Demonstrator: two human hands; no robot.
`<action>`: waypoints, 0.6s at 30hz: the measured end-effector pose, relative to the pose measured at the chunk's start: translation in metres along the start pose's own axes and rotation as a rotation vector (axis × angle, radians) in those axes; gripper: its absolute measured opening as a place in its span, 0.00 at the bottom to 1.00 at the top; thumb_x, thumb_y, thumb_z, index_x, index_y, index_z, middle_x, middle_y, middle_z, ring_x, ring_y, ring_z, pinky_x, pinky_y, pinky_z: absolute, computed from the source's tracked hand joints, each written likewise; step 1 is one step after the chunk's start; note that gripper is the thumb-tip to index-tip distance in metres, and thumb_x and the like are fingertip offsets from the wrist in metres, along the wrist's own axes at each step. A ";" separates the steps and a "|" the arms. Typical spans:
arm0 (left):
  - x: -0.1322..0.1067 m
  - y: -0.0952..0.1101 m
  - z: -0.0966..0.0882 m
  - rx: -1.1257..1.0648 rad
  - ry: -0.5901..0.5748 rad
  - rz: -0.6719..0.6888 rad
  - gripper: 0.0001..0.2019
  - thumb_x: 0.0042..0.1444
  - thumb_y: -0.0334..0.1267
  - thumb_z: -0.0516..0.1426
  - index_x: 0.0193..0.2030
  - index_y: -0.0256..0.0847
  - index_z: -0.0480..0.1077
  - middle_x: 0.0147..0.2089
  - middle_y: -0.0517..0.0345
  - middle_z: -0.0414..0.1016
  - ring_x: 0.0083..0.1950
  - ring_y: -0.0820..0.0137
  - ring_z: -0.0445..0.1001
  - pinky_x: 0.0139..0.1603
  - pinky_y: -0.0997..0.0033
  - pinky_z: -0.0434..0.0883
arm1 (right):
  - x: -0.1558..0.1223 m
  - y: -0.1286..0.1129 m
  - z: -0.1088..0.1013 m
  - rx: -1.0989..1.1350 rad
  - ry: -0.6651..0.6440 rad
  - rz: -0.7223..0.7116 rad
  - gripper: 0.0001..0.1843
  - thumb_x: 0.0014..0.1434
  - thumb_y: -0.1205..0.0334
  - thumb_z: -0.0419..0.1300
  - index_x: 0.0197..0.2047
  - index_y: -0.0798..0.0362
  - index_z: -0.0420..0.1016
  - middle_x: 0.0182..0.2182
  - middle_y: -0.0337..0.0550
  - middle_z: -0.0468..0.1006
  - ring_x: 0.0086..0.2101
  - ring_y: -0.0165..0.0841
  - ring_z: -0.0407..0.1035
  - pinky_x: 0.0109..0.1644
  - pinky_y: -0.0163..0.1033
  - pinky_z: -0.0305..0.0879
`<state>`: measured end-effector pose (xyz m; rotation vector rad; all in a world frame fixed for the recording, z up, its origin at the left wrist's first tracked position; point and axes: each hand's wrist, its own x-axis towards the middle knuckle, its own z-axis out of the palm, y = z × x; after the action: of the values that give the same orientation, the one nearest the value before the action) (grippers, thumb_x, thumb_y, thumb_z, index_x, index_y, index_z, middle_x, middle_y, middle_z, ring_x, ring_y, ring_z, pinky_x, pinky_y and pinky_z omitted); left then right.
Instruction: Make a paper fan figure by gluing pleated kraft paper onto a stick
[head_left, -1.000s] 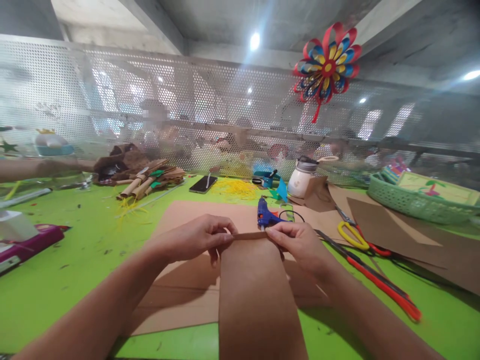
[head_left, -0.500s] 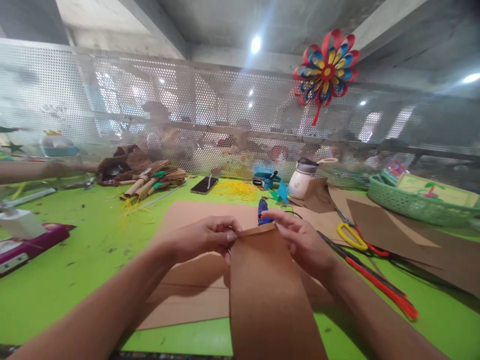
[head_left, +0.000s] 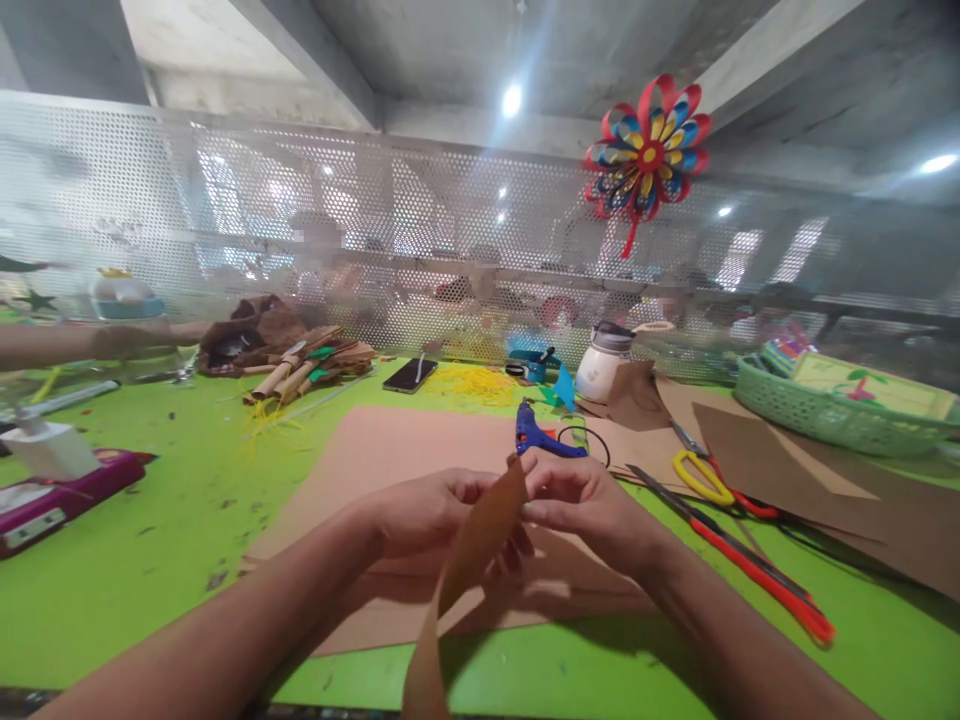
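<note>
A brown paper strip (head_left: 487,530) stands turned nearly edge-on between my two hands, its top end rolled or folded over and its lower end hanging toward me past the table's front edge. My right hand (head_left: 600,505) pinches the top end between thumb and fingers. On the other side, my left hand (head_left: 424,515) grips the strip, with some fingers hidden behind it and fingertips showing beyond. Tan paper sheets (head_left: 360,450) lie flat under both hands. Just beyond the strip, a blue hot glue gun (head_left: 534,432) rests on the sheets.
Right: scissors with a yellow handle (head_left: 701,478), a red-handled tool (head_left: 765,570), brown sheets (head_left: 787,460) and a green basket (head_left: 825,405). Back: a white jug (head_left: 602,365), yellow shreds (head_left: 469,383), a phone (head_left: 409,374) and paper rolls (head_left: 300,370). Left: a purple power strip (head_left: 82,495) and another person's arm (head_left: 97,345).
The strip has turned from facing me broadside to nearly edge-on. My hands have come lower and closer together, and the glue gun now shows more fully.
</note>
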<state>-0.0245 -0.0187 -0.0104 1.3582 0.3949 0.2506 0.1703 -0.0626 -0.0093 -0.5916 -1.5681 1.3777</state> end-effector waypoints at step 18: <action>0.000 0.005 -0.014 0.457 0.421 0.083 0.12 0.47 0.43 0.62 0.31 0.34 0.75 0.26 0.60 0.71 0.29 0.73 0.65 0.31 0.73 0.60 | -0.004 0.023 0.019 0.018 0.244 0.384 0.09 0.50 0.58 0.65 0.30 0.55 0.75 0.20 0.35 0.70 0.20 0.27 0.61 0.24 0.33 0.53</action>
<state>-0.0300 -0.0048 -0.0083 1.7744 0.7830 0.5433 0.1506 -0.0692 -0.0311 -1.0499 -1.2875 1.5297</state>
